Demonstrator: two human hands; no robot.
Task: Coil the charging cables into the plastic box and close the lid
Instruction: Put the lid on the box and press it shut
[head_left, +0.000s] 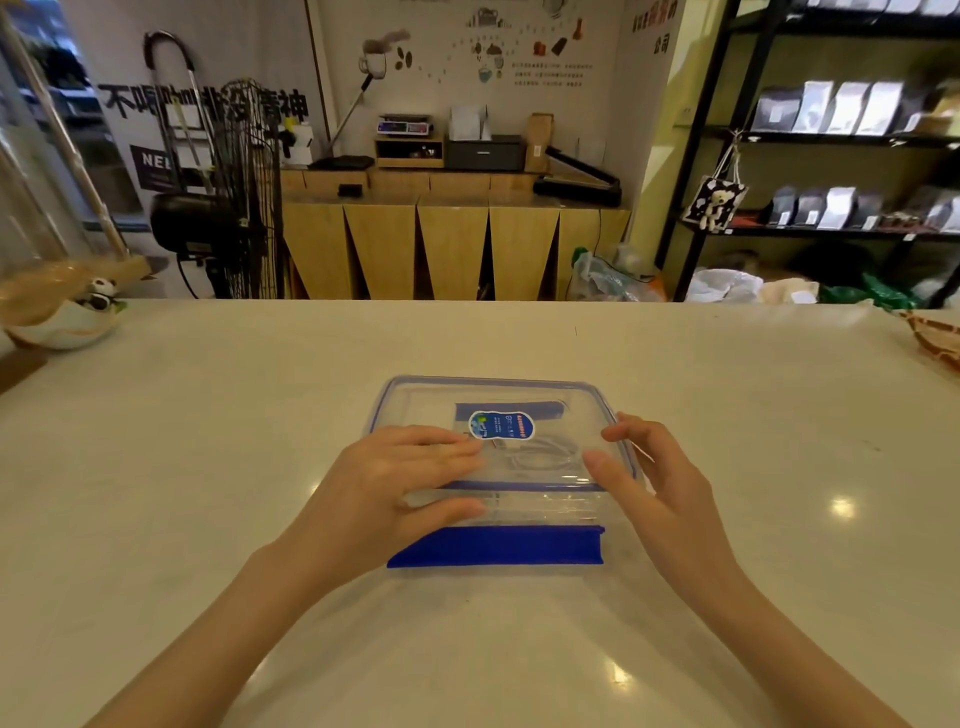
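Observation:
A clear plastic box (545, 512) with blue trim sits on the pale table in front of me, its transparent lid (431, 400) lying on top with an oval blue label in the middle. White coiled cables (540, 454) show through the lid. A blue latch flap (498, 545) sticks out flat at the near side. My left hand (405, 478) lies flat on the lid's left part, thumb against the near wall. My right hand (644, 473) touches the lid's right edge with spread fingers.
The white table (208, 441) stretches wide around the box. A bowl with a panda figure (67, 317) stands at the far left edge, a woven basket (935, 338) at the far right. Behind are a fan, a wooden counter and shelves.

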